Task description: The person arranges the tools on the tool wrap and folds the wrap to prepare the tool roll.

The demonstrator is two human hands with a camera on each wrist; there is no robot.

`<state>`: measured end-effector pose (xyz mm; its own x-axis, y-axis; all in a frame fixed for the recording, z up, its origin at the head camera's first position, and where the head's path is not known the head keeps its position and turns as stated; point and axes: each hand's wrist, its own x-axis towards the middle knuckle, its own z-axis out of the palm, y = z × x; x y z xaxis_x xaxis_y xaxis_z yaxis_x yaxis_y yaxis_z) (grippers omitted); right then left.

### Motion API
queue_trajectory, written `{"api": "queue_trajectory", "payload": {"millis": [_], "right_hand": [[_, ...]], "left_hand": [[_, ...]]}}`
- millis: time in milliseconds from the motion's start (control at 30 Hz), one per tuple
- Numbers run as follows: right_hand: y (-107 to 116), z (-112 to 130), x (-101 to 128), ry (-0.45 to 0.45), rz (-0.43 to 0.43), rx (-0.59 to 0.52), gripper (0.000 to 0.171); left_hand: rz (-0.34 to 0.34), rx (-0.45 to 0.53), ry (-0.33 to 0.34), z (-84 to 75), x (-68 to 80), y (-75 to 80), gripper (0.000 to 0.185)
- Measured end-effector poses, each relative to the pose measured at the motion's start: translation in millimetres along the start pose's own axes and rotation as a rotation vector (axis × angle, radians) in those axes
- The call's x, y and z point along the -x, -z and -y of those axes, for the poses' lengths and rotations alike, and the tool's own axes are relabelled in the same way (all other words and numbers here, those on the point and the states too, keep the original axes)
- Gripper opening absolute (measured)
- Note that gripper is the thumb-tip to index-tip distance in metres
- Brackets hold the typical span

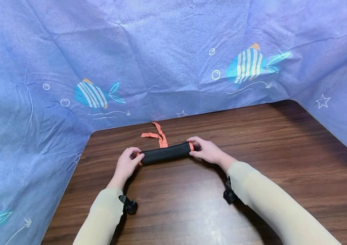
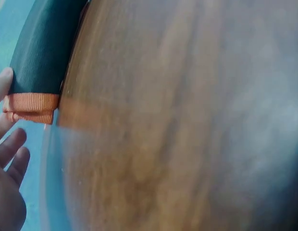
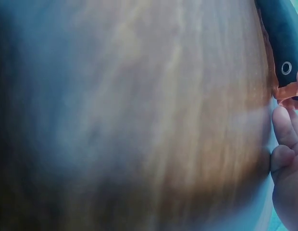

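Observation:
A black fabric roll [image 1: 164,153] with orange edging lies crosswise on the wooden table. Two loose orange ribbon ties [image 1: 162,140] stretch from its far side toward the back edge. My left hand [image 1: 125,166] grips the roll's left end between thumb and fingers. At the opposite end, my right hand [image 1: 209,151] pinches the orange-trimmed tip. In the left wrist view the orange band [image 2: 31,102] shows beside the fingers. The right wrist view reveals a metal eyelet [image 3: 286,68] near the roll's end. What is rolled inside is hidden.
The brown wood-grain table [image 1: 191,194] has rounded back corners. A blue fish-print curtain [image 1: 167,61] hangs behind it and along both sides. Small black wrist cameras [image 1: 130,206] are strapped beneath the sleeves [image 1: 106,211].

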<state>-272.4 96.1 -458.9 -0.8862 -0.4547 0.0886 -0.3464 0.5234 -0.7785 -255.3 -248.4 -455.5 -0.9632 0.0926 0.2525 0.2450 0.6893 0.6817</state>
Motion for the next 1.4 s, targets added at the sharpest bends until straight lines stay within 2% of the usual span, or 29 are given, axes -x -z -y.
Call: {"api": "queue_trajectory", "payload": {"millis": [100, 267, 367, 467, 600, 867, 1167, 1400], "right_hand": [[-0.4, 1.0, -0.5, -0.004, -0.003, 0.029, 0.055], [-2.5, 2.0, -2.1, -0.021, -0.013, 0.057, 0.059], [-3.8, 2.1, -2.7, -0.042, -0.025, 0.055, 0.059], [-3.8, 1.4, -3.0, -0.059, -0.027, 0.060, 0.059], [-2.9, -0.4, -4.2, -0.061, -0.040, 0.085, 0.059], [-4.6, -4.0, -10.7, -0.054, -0.059, 0.149, 0.060], [-4.6, -0.9, -12.6, -0.032, -0.098, 0.277, 0.064], [-4.4, 1.1, -13.4, -0.004, -0.111, 0.284, 0.061]], "left_hand": [[0.007, -0.030, -0.007, 0.6, 1.2, 0.8, 0.025], [0.128, -0.048, 0.053, 4.4, 5.9, 5.6, 0.051], [0.170, -0.066, 0.037, 6.9, 7.4, 7.1, 0.059], [0.169, -0.078, -0.008, 8.4, 7.3, 6.4, 0.062], [0.161, -0.086, -0.030, 7.5, 6.6, 5.1, 0.060], [0.152, -0.126, -0.026, 6.5, 3.1, 4.6, 0.062], [0.172, -0.147, -0.016, 6.8, -2.5, 1.6, 0.062], [0.177, -0.162, -0.021, 7.6, -4.3, 0.8, 0.063]]}}
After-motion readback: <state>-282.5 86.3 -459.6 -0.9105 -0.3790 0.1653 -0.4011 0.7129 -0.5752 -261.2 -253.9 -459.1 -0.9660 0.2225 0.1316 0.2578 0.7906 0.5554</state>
